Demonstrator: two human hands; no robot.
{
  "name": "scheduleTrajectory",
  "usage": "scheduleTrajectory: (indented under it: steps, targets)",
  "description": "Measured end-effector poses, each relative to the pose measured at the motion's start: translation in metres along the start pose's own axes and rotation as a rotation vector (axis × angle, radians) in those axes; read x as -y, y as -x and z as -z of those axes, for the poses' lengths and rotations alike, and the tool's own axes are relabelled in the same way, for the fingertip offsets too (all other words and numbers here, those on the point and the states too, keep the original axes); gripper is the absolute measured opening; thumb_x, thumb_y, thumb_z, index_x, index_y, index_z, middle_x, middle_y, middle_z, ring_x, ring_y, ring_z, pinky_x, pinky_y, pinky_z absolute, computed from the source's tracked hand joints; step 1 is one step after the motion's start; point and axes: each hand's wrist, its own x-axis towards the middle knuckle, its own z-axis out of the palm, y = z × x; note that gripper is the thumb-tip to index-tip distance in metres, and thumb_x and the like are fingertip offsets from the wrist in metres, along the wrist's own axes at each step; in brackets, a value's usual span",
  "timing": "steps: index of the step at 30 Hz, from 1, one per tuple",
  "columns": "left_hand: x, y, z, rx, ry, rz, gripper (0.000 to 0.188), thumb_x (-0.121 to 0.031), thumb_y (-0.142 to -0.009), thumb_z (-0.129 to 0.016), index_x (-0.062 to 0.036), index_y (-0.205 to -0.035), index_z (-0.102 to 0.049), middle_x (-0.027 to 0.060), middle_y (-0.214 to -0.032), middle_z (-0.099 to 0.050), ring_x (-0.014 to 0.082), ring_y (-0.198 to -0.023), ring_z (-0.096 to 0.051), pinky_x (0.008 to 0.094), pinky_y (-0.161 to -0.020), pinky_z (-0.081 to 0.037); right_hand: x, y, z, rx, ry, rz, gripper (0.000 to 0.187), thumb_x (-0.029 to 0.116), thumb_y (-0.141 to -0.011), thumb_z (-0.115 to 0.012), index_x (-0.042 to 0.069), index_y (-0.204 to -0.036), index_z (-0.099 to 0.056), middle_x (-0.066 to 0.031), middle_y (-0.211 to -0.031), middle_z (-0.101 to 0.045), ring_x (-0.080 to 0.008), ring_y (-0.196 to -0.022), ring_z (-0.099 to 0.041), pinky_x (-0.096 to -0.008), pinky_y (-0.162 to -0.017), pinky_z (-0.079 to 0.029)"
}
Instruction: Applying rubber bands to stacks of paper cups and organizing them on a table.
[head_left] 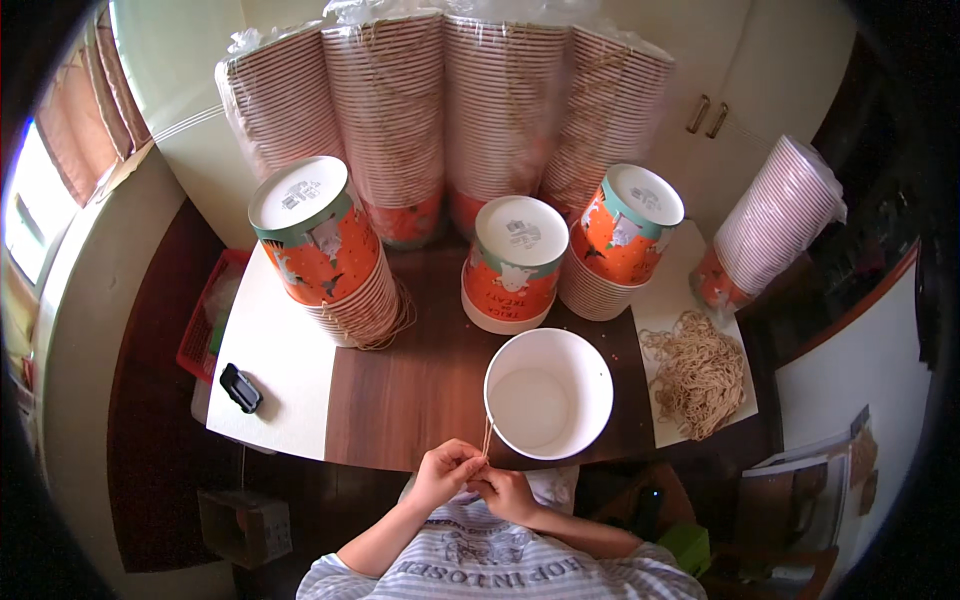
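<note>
My left hand (447, 472) and my right hand (507, 494) meet at the table's front edge, close to my striped shirt. The fingers of both are pinched together on a thin tan string (488, 440). That string runs up to the left side of a white paper bucket (585, 385), which lies just beyond my hands with its open mouth toward me. The ends of the string are hidden between my fingers. Behind the bucket, upside-down orange and green printed buckets stand in a short middle stack (515, 285), a left stack (330, 250) and a right stack (620, 235).
Tall plastic-wrapped bucket stacks (440, 110) line the back of the table (400, 400). Another wrapped stack (770, 225) leans at the right. A tangled string pile (697, 375) sits at the right edge. A small black tray (240, 388) lies at the left, near a red basket (205, 325).
</note>
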Motion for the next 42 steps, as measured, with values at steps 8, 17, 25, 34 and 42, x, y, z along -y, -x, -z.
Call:
scheduleTrajectory:
  steps: [8, 17, 25, 34, 42]
  targets:
    - [0.0, -0.005, 0.005, -0.001, 0.169, 0.022, 0.01, -0.009, -0.083, -0.059, 0.0001, -0.083, -0.059, 0.0002, -0.078, -0.057, 0.0068, -0.071, -0.052, 0.0201, -0.062, -0.043, -0.005, 0.005, -0.003, 0.098, 0.116, 0.117, 0.002, 0.008, -0.075, -0.059, 0.007, -0.077, -0.06, -0.0083, -0.07, -0.062, -0.0259, -0.066, -0.062, -0.0339, -0.057, -0.048]
    - [-0.023, -0.029, 0.005, 0.009, 0.119, -0.042, 0.012, -0.012, -0.084, -0.059, -0.0001, -0.083, -0.06, -0.0018, -0.077, -0.055, 0.0042, -0.071, -0.048, 0.0183, -0.063, -0.041, -0.021, 0.014, -0.018, 0.407, 0.393, 0.079, 0.009, 0.019, -0.08, -0.053, 0.011, -0.078, -0.058, -0.0071, -0.076, -0.063, -0.0246, -0.071, -0.062, -0.0375, -0.058, -0.047]
    - [-0.033, -0.038, -0.007, 0.047, 0.052, -0.112, 0.014, -0.013, -0.082, -0.061, 0.0006, -0.082, -0.06, -0.001, -0.075, -0.057, 0.0047, -0.064, -0.048, 0.0197, -0.056, -0.041, -0.016, 0.017, 0.003, 0.438, 0.584, 0.182, 0.006, 0.013, -0.076, -0.051, 0.011, -0.079, -0.056, -0.006, -0.075, -0.062, -0.0238, -0.071, -0.062, -0.0381, -0.056, -0.048]
    - [-0.028, -0.043, -0.023, -0.033, -0.281, -0.264, 0.012, -0.01, -0.078, -0.065, 0.0002, -0.08, -0.06, 0.0052, -0.073, -0.055, 0.0088, -0.06, -0.05, 0.0223, -0.053, -0.042, -0.015, 0.017, 0.012, 0.467, 0.604, 0.105, 0.014, 0.02, -0.081, -0.05, 0.01, -0.091, -0.053, -0.0097, -0.069, -0.061, -0.0261, -0.065, -0.062, -0.0402, -0.051, -0.047]
    - [-0.033, -0.035, -0.023, 0.112, -0.037, -0.034, 0.011, -0.009, -0.08, -0.063, 0.0001, -0.083, -0.059, 0.0006, -0.078, -0.053, 0.0028, -0.064, -0.047, 0.0184, -0.056, -0.041, -0.021, 0.02, 0.008, 0.428, 0.558, 0.12, 0.013, 0.022, -0.081, -0.05, 0.01, -0.086, -0.051, -0.0113, -0.065, -0.06, -0.0277, -0.065, -0.062, -0.0425, -0.051, -0.046]
